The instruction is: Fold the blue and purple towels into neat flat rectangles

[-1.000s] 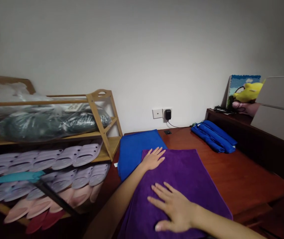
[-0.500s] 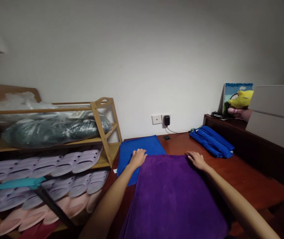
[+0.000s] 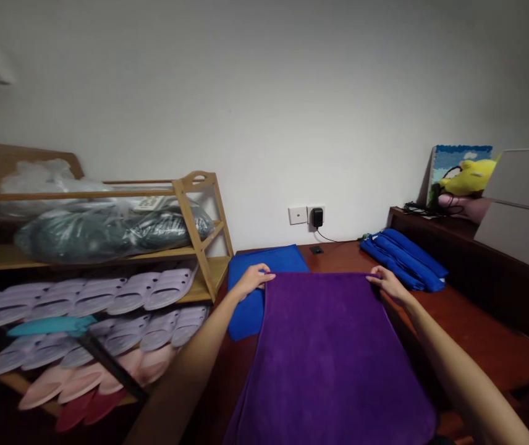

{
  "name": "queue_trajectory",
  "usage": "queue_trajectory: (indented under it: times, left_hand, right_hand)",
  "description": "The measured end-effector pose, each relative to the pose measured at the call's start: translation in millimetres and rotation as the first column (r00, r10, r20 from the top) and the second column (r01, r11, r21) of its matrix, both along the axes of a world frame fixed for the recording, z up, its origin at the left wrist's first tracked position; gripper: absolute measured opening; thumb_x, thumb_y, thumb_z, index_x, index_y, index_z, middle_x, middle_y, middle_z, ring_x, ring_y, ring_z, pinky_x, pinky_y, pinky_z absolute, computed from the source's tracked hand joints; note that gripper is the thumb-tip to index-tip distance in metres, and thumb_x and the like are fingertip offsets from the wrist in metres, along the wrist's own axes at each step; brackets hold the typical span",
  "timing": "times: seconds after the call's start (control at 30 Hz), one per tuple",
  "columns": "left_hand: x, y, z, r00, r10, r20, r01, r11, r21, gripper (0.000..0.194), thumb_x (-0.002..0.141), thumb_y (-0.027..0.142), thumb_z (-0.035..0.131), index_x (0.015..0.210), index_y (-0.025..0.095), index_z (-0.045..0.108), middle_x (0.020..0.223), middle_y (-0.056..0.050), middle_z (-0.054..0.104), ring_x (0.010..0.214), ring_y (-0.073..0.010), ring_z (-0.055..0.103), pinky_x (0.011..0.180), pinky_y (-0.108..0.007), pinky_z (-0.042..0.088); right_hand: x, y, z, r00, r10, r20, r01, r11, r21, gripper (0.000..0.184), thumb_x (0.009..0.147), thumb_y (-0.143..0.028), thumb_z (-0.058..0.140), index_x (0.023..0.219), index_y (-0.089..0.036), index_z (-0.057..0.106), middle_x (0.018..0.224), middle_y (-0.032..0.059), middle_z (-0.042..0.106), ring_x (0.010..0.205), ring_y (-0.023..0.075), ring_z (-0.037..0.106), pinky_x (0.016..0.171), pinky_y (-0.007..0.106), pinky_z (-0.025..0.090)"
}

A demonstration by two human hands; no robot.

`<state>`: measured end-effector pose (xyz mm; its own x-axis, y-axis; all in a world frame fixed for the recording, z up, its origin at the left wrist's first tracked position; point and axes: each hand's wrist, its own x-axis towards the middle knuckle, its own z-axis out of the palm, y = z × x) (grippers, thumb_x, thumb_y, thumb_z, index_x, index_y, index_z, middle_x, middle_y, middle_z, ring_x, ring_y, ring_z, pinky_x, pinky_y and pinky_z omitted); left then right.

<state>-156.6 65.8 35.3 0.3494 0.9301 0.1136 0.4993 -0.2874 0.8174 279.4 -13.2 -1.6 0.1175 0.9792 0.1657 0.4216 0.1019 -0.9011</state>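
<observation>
A purple towel point(image 3: 329, 352) lies spread on the dark red wooden table point(image 3: 487, 334) in front of me. My left hand point(image 3: 253, 279) pinches its far left corner. My right hand point(image 3: 387, 282) pinches its far right corner. Both hands are closed on the cloth, and the far edge is stretched straight between them and looks slightly raised. A flat blue towel point(image 3: 264, 266) lies under and beside the purple one at the left.
Folded blue towels point(image 3: 403, 258) are stacked at the back right of the table. A wooden rack point(image 3: 199, 228) with bagged goods and rows of slippers point(image 3: 107, 296) stands on the left. A wall socket with a charger point(image 3: 316, 217) is at the back. A yellow plush toy point(image 3: 468, 178) sits on the right shelf.
My hands went from lying flat on the purple towel to its two far corners and closed on them. The far edge is now pulled taut between them.
</observation>
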Motion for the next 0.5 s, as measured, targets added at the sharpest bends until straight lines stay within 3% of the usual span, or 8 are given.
queue_trajectory:
  times: [0.17,0.3,0.4,0.5]
  left_hand:
    - [-15,-32,35.6,0.954,0.013,0.299,0.024,0.993,-0.119,0.039,0.061,0.048,0.075,0.077,0.015,0.061,0.063,-0.002,0.066,0.058,-0.0154,0.062,0.06,-0.028,0.05]
    - [-31,-61,69.3,0.92,0.047,0.389,-0.013,0.996,-0.09,0.034,0.058,0.042,0.079,0.074,0.015,0.068,0.062,-0.003,0.067,0.055,-0.0132,0.06,0.056,-0.024,0.05]
    - [-43,-79,92.1,0.888,0.123,0.443,-0.128,0.992,-0.019,0.035,0.054,0.041,0.082,0.073,0.015,0.07,0.061,-0.002,0.065,0.05,-0.0111,0.056,0.048,-0.021,0.047]
    - [-55,-94,110.6,0.856,0.217,0.469,-0.291,0.952,0.091,0.033,0.051,0.039,0.083,0.072,0.015,0.071,0.06,-0.001,0.064,0.047,-0.008,0.051,0.04,-0.016,0.039]
  right_hand:
    - [-4,-21,25.2,0.97,0.051,-0.239,-0.048,0.999,0.019,0.048,0.062,-0.054,0.071,0.089,-0.014,0.063,0.078,0.0055,0.066,0.073,0.0175,0.061,0.073,0.031,0.048]
    - [-12,-30,54.3,0.932,0.071,-0.354,-0.05,0.996,0.067,0.047,0.06,-0.051,0.075,0.091,-0.016,0.066,0.078,0.0025,0.067,0.071,0.0149,0.061,0.074,0.029,0.048]
    - [-24,-30,80.9,0.899,0.141,-0.415,-0.09,0.986,0.14,0.044,0.058,-0.047,0.078,0.086,-0.015,0.068,0.075,0.0018,0.067,0.069,0.0138,0.061,0.073,0.028,0.048]
    - [-38,-25,106.2,0.918,0.17,-0.357,-0.099,0.973,0.21,0.039,0.059,-0.044,0.079,0.083,-0.014,0.07,0.074,0.001,0.067,0.068,0.0122,0.06,0.071,0.025,0.048]
